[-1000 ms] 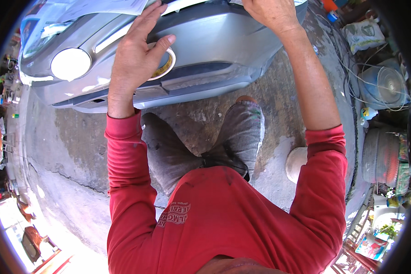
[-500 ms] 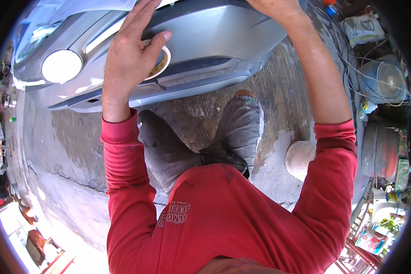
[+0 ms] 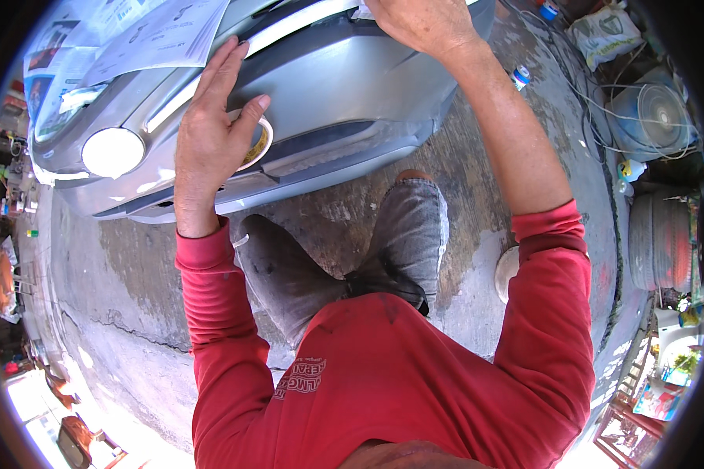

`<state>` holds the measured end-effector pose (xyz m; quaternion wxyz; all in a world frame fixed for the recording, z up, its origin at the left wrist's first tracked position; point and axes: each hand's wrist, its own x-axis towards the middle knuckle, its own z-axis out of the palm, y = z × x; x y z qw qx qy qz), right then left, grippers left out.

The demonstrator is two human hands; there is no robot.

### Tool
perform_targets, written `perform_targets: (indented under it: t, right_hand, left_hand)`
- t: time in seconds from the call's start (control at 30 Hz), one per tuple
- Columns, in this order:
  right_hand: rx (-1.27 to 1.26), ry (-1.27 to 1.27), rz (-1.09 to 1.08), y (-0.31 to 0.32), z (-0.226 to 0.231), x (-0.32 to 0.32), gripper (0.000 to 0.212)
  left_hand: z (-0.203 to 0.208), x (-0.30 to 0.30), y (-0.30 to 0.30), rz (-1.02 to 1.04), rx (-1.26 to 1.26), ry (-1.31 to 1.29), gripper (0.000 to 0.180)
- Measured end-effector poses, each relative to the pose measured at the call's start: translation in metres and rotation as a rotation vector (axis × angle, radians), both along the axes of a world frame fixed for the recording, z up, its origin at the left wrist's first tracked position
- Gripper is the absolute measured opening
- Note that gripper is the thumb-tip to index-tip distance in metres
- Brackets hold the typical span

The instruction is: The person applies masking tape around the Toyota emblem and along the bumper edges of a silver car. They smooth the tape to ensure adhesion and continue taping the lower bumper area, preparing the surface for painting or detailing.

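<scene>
Along the grey car bumper (image 3: 328, 78), my left hand (image 3: 211, 129) lies with its fingers nearly straight, the tips near the edge of a newspaper sheet (image 3: 160, 39). Beneath its thumb and palm sits a ring that looks like a roll of tape (image 3: 266, 144), pale-rimmed and yellowish inside, partly hidden by the hand. My right hand (image 3: 422, 23) reaches to the bumper's upper edge at the top of the view. Its fingers are mostly cut off, and a small white piece (image 3: 362, 11) shows beside them. A pale strip (image 3: 301, 25) runs between both hands.
A round white lamp (image 3: 113, 152) is set in the bumper at left. On the right are a small blue-and-white can (image 3: 521, 76), a white sack (image 3: 605, 37), loose cables, a clear tub (image 3: 653, 117) and stacked tyres (image 3: 661, 242). A pale round container (image 3: 507, 273) stands near my right elbow.
The whole view has shifted, so the bumper sits lower and more newspaper shows. My right hand has moved left along the bumper's upper edge. My left hand keeps the ring under its thumb.
</scene>
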<state>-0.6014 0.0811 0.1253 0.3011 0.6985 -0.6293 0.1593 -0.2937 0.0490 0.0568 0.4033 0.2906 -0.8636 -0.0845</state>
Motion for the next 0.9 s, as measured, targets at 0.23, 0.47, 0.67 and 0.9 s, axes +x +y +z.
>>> perform_targets:
  t: [0.23,0.47,0.67,0.9]
  right_hand:
    - [0.045,0.168,-0.115,-0.002,0.003,0.002,0.03]
    - [0.046,0.215,-0.181,-0.005,0.003,0.013,0.032]
    - [0.14,0.047,-0.086,-0.006,0.017,0.013,0.037]
    - [0.119,0.105,-0.05,0.009,0.022,0.001,0.039]
  left_hand:
    - [-0.001,0.002,-0.001,-0.008,-0.01,0.008,0.06]
    - [-0.005,0.003,-0.003,-0.022,-0.004,0.046,0.06]
    - [-0.004,0.002,0.002,-0.014,0.048,0.058,0.062]
    - [0.005,0.0,0.008,-0.014,0.097,0.052,0.06]
